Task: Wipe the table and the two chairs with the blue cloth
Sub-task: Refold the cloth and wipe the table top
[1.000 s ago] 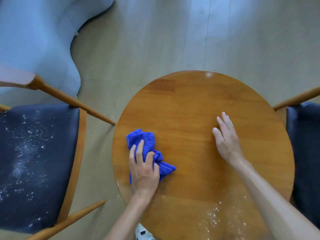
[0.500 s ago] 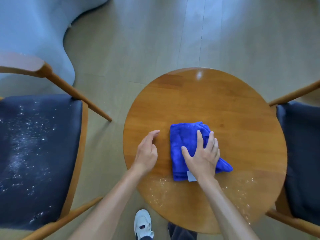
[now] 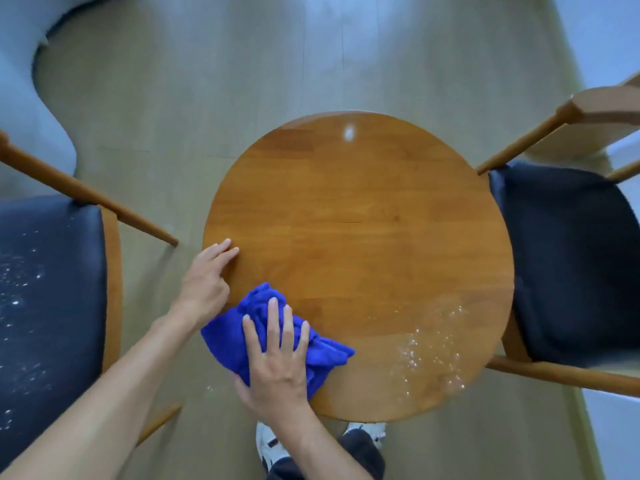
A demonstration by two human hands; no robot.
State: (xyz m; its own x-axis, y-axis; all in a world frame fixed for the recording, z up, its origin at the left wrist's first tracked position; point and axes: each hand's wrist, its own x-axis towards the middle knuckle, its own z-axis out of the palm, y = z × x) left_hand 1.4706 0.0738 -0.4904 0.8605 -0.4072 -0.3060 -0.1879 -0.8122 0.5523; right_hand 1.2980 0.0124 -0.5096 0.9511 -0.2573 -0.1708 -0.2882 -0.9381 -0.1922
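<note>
A round wooden table [image 3: 363, 209] fills the middle of the view. The blue cloth [image 3: 329, 351] lies bunched at its near left edge, partly hanging over the rim. My right hand [image 3: 277, 362] presses flat on the cloth with fingers spread and straight. My left hand [image 3: 207, 282] rests on the table's left rim, fingers extended. White specks and droplets [image 3: 429, 351] cover the table's near right part. The left chair [image 3: 52, 289] has a dark seat dotted with white specks. The right chair [image 3: 571, 258] has a dark seat.
Pale wooden floor [image 3: 242, 81] surrounds the table. A light blue curved sofa [image 3: 24, 81] sits at the far left. My white shoes [image 3: 270, 441] show below the table's near edge. The chairs' wooden arms [image 3: 86, 195] reach toward the table on both sides.
The cloth passed from my left hand to my right, then slid from the table's middle to its near left edge. My left hand moved to the left rim.
</note>
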